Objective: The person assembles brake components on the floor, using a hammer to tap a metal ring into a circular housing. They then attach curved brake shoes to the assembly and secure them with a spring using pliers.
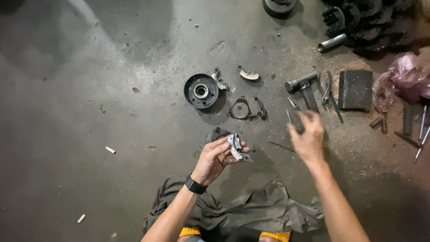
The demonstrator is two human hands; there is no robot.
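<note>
My left hand (216,157), with a black band on the wrist, holds a small curved grey metal shoe part (236,147) above the concrete floor. My right hand (307,136) reaches forward over the floor, its fingers closing around the dark handle of a small tool (295,120) near a hammer (303,84). It is blurred, so the grip is unclear. Ahead of my left hand lie a round dark metal drum (201,91), a flat plate with springs (242,110) and another curved shoe (249,75).
Pliers (327,91), a dark rectangular block (355,89), a pink plastic bag (403,80) and several rods (421,130) lie at the right. Dark gear parts (358,20) and a metal tube (332,42) sit far right. A grey rag (251,213) lies by my knees. White stubs (110,150) dot the left floor.
</note>
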